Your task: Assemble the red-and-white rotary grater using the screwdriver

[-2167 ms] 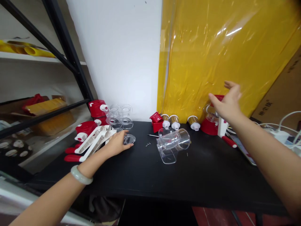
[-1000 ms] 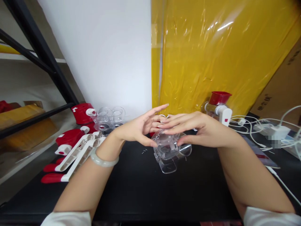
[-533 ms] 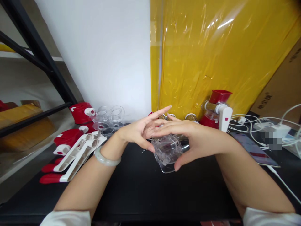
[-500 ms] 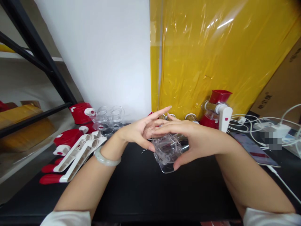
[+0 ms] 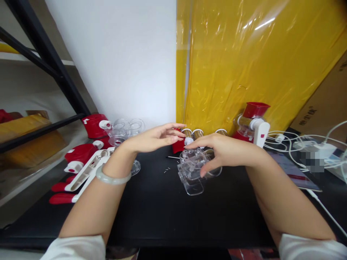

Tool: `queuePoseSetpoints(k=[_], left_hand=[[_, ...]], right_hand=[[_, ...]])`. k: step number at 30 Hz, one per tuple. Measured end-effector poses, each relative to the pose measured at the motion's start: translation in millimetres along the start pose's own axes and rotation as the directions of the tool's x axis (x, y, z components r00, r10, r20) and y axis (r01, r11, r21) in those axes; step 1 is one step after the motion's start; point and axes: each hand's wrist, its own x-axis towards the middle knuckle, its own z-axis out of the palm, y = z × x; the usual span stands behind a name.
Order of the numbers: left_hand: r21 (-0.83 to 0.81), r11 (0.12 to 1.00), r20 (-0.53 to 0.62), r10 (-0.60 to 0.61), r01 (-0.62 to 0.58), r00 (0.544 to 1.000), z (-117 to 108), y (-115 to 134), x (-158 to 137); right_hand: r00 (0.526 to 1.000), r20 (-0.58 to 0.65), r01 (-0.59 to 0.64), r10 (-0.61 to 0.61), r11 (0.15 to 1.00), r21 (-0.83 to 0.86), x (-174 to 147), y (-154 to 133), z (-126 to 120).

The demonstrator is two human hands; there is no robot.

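Observation:
My right hand (image 5: 225, 150) grips a clear plastic grater housing (image 5: 193, 171) from its right side, thumb in front and fingers over the top. The housing is tilted above the black tabletop, with a flat clear flap at its lower end. To its upper left, my left hand (image 5: 151, 139) is empty, fingers stretched out and apart from the housing. Several small screws (image 5: 166, 170) lie on the table between the two hands. Beyond my left fingertips are a red part (image 5: 178, 144) and metal grater drums (image 5: 197, 134) with white rims.
An assembled red rotary grater (image 5: 253, 122) stands at the back right, beside white cables (image 5: 282, 142) and a tablet (image 5: 292, 171). At left lie red bases (image 5: 81, 155), white crank handles (image 5: 84, 171) with red grips, and more clear housings (image 5: 127, 128). A black shelf frame (image 5: 48, 61) rises there.
My left hand has moved away from the clear housing toward the left and straightened its fingers. My right hand keeps the housing, now seen more openly.

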Motion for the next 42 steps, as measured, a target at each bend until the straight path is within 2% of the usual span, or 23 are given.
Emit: queuePoseSetpoints(k=[7, 12, 16, 20, 26, 30, 33, 36, 42], left_hand=[[-0.011, 1.000, 0.086, 0.004, -0.003, 0.996, 7, 0, 2], [-0.054, 0.997, 0.116, -0.055, 0.062, 0.992, 9, -1, 3], [-0.056, 0.992, 0.149, -0.106, 0.115, 0.983, 11, 1, 3], [-0.048, 0.991, 0.129, -0.120, 0.127, 0.984, 10, 4, 1], [0.045, 0.979, 0.180, -0.206, 0.201, 0.962, 16, 0, 2], [0.061, 0.987, 0.203, -0.157, 0.148, 0.966, 31, -6, 8], [0.161, 0.985, 0.120, -0.089, 0.069, 0.989, 41, -8, 14], [0.237, 0.969, -0.024, -0.067, 0.070, 0.997, 44, -9, 17], [0.247, 0.961, -0.167, -0.084, 0.124, 0.982, 41, -9, 18]], right_hand=[[1.000, 0.022, -0.017, 0.018, 0.999, -0.042, 2, -5, 6], [0.997, 0.066, -0.034, 0.038, 0.998, -0.059, 4, -8, 6], [0.991, 0.133, 0.021, -0.017, 0.999, -0.031, 1, -8, 5], [0.992, 0.105, 0.067, -0.068, 0.998, 0.011, -5, -11, 5], [0.986, 0.153, 0.063, -0.059, 0.998, -0.023, -9, -16, 9], [0.978, 0.199, 0.073, -0.061, 0.996, -0.050, -5, -17, 9], [0.983, 0.182, 0.003, 0.008, 0.998, -0.057, -2, -10, 7], [0.990, 0.102, -0.093, 0.098, 0.994, -0.059, 1, 5, 3], [0.999, -0.020, -0.049, 0.049, 0.998, -0.024, 5, 23, -2]])
